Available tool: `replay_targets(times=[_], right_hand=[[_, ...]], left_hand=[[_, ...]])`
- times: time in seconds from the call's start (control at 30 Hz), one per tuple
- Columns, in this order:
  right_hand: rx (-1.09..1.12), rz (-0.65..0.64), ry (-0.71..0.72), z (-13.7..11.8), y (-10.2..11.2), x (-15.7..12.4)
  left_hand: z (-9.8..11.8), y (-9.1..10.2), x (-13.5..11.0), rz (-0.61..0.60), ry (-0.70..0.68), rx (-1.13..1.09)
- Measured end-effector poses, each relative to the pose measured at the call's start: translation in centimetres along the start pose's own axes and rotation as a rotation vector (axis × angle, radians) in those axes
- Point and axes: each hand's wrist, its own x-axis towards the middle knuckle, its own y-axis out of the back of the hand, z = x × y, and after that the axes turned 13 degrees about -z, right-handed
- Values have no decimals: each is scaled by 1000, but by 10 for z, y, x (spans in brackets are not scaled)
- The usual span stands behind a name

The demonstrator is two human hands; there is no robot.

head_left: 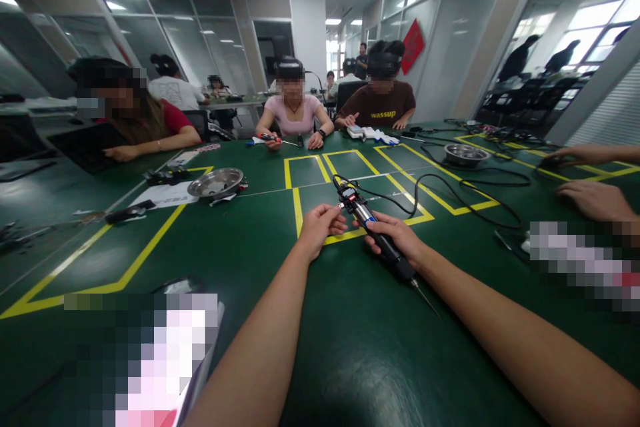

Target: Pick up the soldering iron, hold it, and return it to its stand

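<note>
My right hand (395, 237) is wrapped round the middle of an electric screwdriver (385, 240), a black and silver body with a blue band. Its thin bit points down and towards me, to the lower right. From its far end a black cable (417, 195) loops away to the right. My left hand (320, 230) is beside that far end, thumb and forefinger pinched at a small shiny part there. Whether this part belongs to the screwdriver or its cable, I cannot tell. Both hands are above the green table (250, 260), over the front of a yellow taped outline.
A metal bowl (216, 183) stands at the left on white paper, another metal bowl (466, 155) at the back right. Cables run across the right side. Another person's hands (593, 200) rest at the right edge. People sit opposite, one holding a red-handled screwdriver (273, 138).
</note>
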Motion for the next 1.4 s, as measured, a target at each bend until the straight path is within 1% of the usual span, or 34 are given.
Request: replay_targets(times=[0.2,0.3,0.5,0.83,1.0,1.07,1.13,1.2,1.23,1.3,1.33,1.4], right_hand=[[-29,4,4,-1,-2,-2],[-54,-1,-1,-1,-4,-3],[-106,-51,-15,-4,-5,-4],[-106,-55,-11,-6,-6,-6],[-101,-55,-7,-6,-5,-6],[-103,-53,-11,-6,-3,-6],[-122,-45,-24,-7,3,-4],[-173,6,-39,-10,16,-2],[-216,60,-49,-13,25,-1],[-382,231,-104,-23,49,1],[-508,327,-168,-32,62,0],[-820,498,-357,-55,89,-2]], left_hand=[[2,2,-2,-67,42,-15],[3,2,-3,-74,51,-23],[3,3,-4,-93,45,-50],[2,2,-3,-99,40,-37],[-1,0,-1,-72,1,-9],[-2,-2,1,-48,12,18],[-5,-6,3,-14,29,72],[-7,-9,4,28,36,135],[-8,-10,4,49,37,163],[-8,-11,4,77,39,200],[-8,-10,4,83,37,210],[-8,-9,3,78,23,219]])
